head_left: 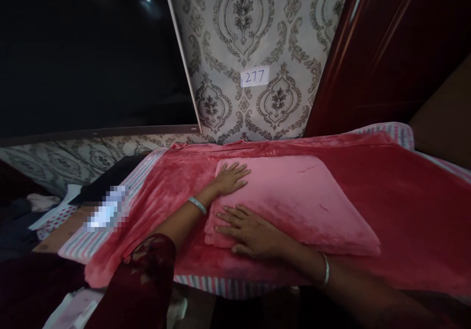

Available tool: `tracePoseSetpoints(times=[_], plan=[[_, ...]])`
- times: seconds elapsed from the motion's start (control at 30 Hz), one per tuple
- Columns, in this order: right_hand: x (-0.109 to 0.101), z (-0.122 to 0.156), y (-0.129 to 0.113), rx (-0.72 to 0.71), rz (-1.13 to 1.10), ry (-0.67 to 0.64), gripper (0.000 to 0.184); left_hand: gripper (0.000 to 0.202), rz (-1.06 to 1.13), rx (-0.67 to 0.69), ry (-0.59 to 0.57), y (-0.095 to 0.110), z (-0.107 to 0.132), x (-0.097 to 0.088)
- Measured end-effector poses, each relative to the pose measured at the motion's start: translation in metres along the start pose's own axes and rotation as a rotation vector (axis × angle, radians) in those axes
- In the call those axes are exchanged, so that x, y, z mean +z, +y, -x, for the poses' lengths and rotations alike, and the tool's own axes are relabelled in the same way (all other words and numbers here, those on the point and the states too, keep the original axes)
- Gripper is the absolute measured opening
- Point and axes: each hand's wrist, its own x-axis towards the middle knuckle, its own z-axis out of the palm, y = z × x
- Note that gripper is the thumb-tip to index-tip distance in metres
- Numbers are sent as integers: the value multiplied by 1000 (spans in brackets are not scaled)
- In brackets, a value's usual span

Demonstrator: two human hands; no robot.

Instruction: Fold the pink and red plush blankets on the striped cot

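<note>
A folded pink plush blanket (294, 187) lies flat on a spread red cloth (405, 211), with a striped cloth (221, 286) showing beneath. Both of the person's hands rest palm-down on the blanket: the left hand (231, 178) at its far left corner, the right hand (253, 233) nearer, over its near left part. The fingers of both hands are spread wide and laid flat; they appear to grip nothing.

From here, uneven pressing could skew the blanket's layers, since both hands bear on its left end and none on its right. A sideways push could also ruck the red cloth, as plush is likely to drag on plush. A stronger pull toward the person might draw the whole pile over the edge in front of the blanket.

Beyond the blanket, a white paper label (255, 76) on the patterned wall (243, 20) reads "277", handwritten. Beyond and left of the blanket, a dark screen (91, 59) carries tiny marks on its lower frame, too small to read. Left of the blanket, a pixelated patch (106, 210) hides any writing there.
</note>
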Motion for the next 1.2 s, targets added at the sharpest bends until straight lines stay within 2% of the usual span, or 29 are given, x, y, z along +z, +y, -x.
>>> tracePoseSetpoints(times=[0.17, 0.37, 0.47, 0.53, 0.63, 0.7, 0.77, 0.83, 0.9, 1.0, 1.1, 1.2], plan=[[-9, -1, -6, 47, -16, -5, 65, 60, 26, -72, -30, -25, -26, -4], [-16, 1, -10, 61, -49, 17, 62, 57, 85, -92, 38, -43, -44, 1], [-16, -2, -10, 61, -18, 34, 62, 58, 30, -97, 63, -41, -44, 2], [-16, -4, -9, 48, 5, 44, 61, 58, -49, -135, 32, -37, -44, -1], [-24, 2, -10, 38, 15, 69, 58, 57, -154, -213, -40, -29, -45, -13], [-35, 18, -11, 94, 17, 110, 53, 57, -195, -239, -53, -22, -47, -23], [-46, 46, -9, 190, 34, 168, 46, 57, -224, -235, -45, -9, -51, -32], [-54, 82, -3, 279, 71, 222, 41, 57, -201, -156, -22, 14, -57, -36], [-59, 119, 6, 358, 116, 256, 41, 57, -115, 10, -15, 46, -66, -34], [-55, 162, 20, 459, 179, 246, 45, 57, 11, 271, -89, 100, -87, -22], [-43, 181, 29, 488, 218, 227, 52, 57, 12, 369, -170, 140, -113, -6], [-31, 183, 31, 490, 222, 256, 58, 59, -23, 342, -192, 155, -139, 3]])
